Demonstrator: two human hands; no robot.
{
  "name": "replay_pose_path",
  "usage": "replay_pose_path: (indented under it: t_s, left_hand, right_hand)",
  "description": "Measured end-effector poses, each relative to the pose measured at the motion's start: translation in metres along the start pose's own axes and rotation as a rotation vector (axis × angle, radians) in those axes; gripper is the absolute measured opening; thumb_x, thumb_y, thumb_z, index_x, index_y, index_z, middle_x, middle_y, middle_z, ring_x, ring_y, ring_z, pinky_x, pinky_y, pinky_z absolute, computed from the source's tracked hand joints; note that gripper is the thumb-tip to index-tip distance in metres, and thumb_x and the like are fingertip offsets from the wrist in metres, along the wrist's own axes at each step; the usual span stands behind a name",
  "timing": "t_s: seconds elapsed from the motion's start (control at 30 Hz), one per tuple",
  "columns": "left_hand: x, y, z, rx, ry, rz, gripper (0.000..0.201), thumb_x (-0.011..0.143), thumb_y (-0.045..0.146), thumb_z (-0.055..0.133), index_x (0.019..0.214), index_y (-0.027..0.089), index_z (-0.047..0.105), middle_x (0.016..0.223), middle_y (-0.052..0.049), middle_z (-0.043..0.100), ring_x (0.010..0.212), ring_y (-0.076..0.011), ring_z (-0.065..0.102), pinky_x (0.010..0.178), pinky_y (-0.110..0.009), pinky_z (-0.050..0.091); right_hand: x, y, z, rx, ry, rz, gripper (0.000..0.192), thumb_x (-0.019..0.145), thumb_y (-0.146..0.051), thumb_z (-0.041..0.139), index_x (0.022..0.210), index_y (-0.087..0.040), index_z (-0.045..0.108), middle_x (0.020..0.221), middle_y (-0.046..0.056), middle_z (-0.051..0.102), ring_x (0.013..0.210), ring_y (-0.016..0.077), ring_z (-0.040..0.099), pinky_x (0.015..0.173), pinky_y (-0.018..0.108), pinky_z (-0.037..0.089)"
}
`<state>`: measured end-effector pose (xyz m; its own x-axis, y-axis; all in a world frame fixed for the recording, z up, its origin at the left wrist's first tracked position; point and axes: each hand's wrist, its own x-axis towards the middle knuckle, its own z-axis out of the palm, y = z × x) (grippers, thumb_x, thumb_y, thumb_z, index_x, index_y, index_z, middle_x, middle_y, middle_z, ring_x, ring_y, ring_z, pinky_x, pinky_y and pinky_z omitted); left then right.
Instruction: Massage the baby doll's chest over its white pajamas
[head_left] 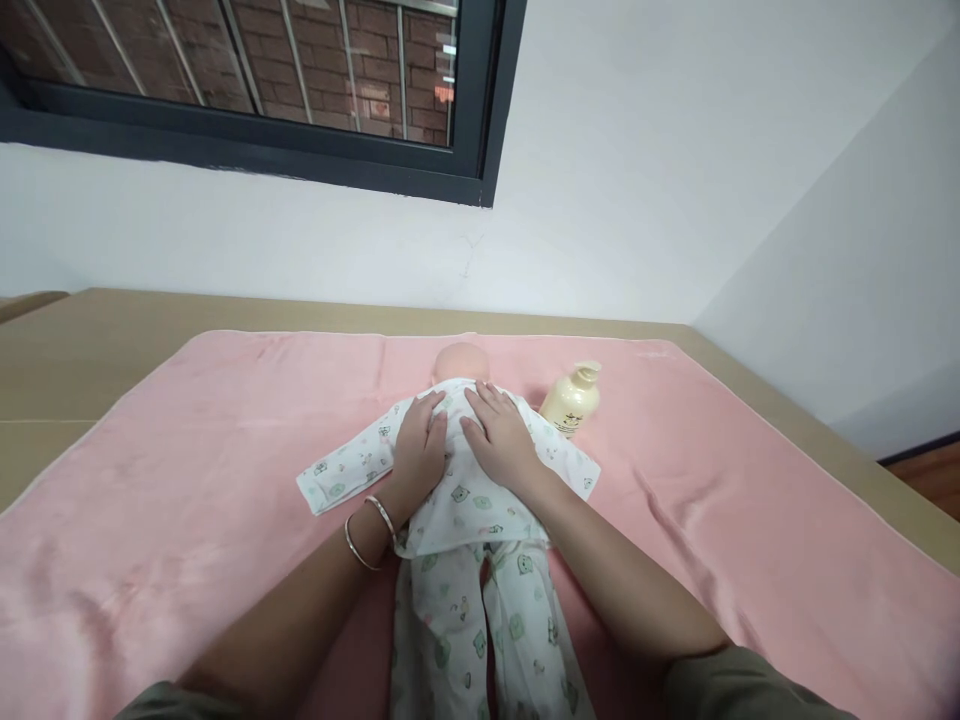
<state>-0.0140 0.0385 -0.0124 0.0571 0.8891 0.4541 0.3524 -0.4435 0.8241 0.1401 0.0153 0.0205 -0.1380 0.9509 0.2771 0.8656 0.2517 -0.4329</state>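
Observation:
A baby doll (461, 362) lies in the middle of a pink blanket, its bald head pointing away from me. It wears a white printed top (472, 510) with long sleeves spread to both sides, and matching trousers (450, 610) that reach toward me. My left hand (421, 440) rests flat on the left side of the doll's upper body, fingers stretched out. On the right side my right hand (501, 435) lies flat too, fingers spread, palm down on the cloth. Neither hand grips anything. The doll's own hands are not visible at the sleeve ends.
A pale yellow pump bottle (571, 398) lies or leans right of the doll's shoulder, near the right sleeve. The pink blanket (187, 480) covers most of the tan table (142, 310). A white wall (600, 200) and a dark-framed window (480, 100) stand behind.

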Motion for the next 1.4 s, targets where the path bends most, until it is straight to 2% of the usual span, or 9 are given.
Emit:
replay_pose_path:
  t_s: [0.3, 0.53, 0.63, 0.77, 0.87, 1.0, 1.07, 1.2, 1.4]
  left_hand:
    - [-0.001, -0.002, 0.0, -0.026, 0.018, 0.017, 0.039, 0.1, 0.039, 0.038, 0.123, 0.019, 0.063, 0.129, -0.013, 0.068, 0.124, -0.0265, 0.061, 0.113, -0.047, 0.045]
    - [-0.004, -0.004, -0.002, -0.111, 0.058, 0.019, 0.059, 0.106, 0.052, 0.02, 0.126, 0.017, 0.063, 0.131, -0.014, 0.068, 0.128, -0.0248, 0.06, 0.115, -0.047, 0.043]
    - [-0.004, -0.004, -0.002, -0.089, 0.046, 0.041, 0.061, 0.106, 0.054, 0.02, 0.127, 0.016, 0.063, 0.131, -0.015, 0.068, 0.128, -0.0248, 0.06, 0.116, -0.045, 0.043]
    - [-0.004, -0.004, -0.001, -0.087, 0.04, 0.068, 0.059, 0.106, 0.052, 0.023, 0.126, 0.014, 0.063, 0.132, -0.016, 0.067, 0.128, -0.0262, 0.06, 0.116, -0.047, 0.042]
    - [-0.004, -0.005, 0.001, -0.096, 0.049, 0.072, 0.057, 0.106, 0.051, 0.025, 0.125, 0.015, 0.064, 0.131, -0.016, 0.068, 0.128, -0.0262, 0.06, 0.116, -0.047, 0.043]
    - [-0.003, -0.009, 0.002, -0.096, 0.057, 0.079, 0.054, 0.105, 0.049, 0.027, 0.125, 0.016, 0.064, 0.129, -0.014, 0.069, 0.127, -0.0262, 0.061, 0.115, -0.048, 0.043]
    - [-0.001, -0.011, 0.002, -0.069, 0.053, 0.089, 0.051, 0.104, 0.047, 0.029, 0.126, 0.016, 0.063, 0.132, -0.015, 0.067, 0.128, -0.0264, 0.06, 0.116, -0.049, 0.043]
    - [0.007, -0.012, 0.0, 0.057, 0.06, 0.053, 0.048, 0.103, 0.04, 0.031, 0.128, 0.013, 0.062, 0.136, -0.017, 0.065, 0.13, -0.0278, 0.059, 0.117, -0.05, 0.042]
    - [0.003, 0.0, 0.005, 0.399, -0.069, 0.122, 0.046, 0.101, 0.031, 0.037, 0.133, 0.008, 0.06, 0.14, -0.02, 0.063, 0.137, -0.032, 0.053, 0.12, -0.053, 0.039]
  right_hand:
    - [-0.007, -0.016, -0.003, -0.089, -0.02, -0.003, 0.053, 0.106, -0.034, 0.034, 0.151, -0.008, 0.047, 0.163, 0.019, 0.036, 0.156, 0.0314, 0.026, 0.125, 0.053, 0.023]
    - [-0.016, -0.025, -0.01, -0.116, -0.127, -0.349, 0.047, 0.107, -0.034, 0.035, 0.148, -0.019, 0.052, 0.161, 0.01, 0.044, 0.155, 0.0278, 0.027, 0.127, 0.056, 0.018]
    - [-0.004, -0.009, -0.014, -0.065, -0.091, -0.219, 0.049, 0.108, -0.039, 0.033, 0.149, -0.02, 0.052, 0.162, 0.009, 0.042, 0.155, 0.0285, 0.027, 0.126, 0.054, 0.021]
    - [0.001, -0.004, -0.012, -0.108, -0.014, 0.06, 0.055, 0.106, -0.033, 0.037, 0.15, -0.003, 0.047, 0.16, 0.022, 0.04, 0.153, 0.0339, 0.032, 0.125, 0.051, 0.026]
    - [-0.007, -0.015, -0.007, -0.157, -0.026, 0.006, 0.054, 0.105, -0.028, 0.036, 0.151, -0.002, 0.045, 0.161, 0.023, 0.038, 0.154, 0.0346, 0.028, 0.125, 0.054, 0.023]
    - [-0.011, -0.016, -0.007, -0.062, -0.099, -0.187, 0.05, 0.105, -0.028, 0.032, 0.15, -0.017, 0.05, 0.161, 0.01, 0.042, 0.157, 0.0267, 0.023, 0.127, 0.053, 0.018]
    - [-0.007, -0.008, -0.011, -0.008, -0.101, -0.157, 0.05, 0.106, -0.035, 0.033, 0.15, -0.019, 0.051, 0.162, 0.01, 0.041, 0.157, 0.0276, 0.022, 0.126, 0.054, 0.019]
    - [0.002, 0.009, -0.019, 0.019, -0.093, 0.018, 0.065, 0.105, -0.047, 0.034, 0.155, -0.006, 0.041, 0.166, 0.02, 0.029, 0.158, 0.0335, 0.016, 0.126, 0.051, 0.02]
    - [0.005, 0.011, -0.02, -0.025, -0.12, 0.106, 0.073, 0.105, -0.047, 0.034, 0.16, 0.0, 0.025, 0.168, 0.022, 0.021, 0.158, 0.032, 0.013, 0.128, 0.046, 0.016]
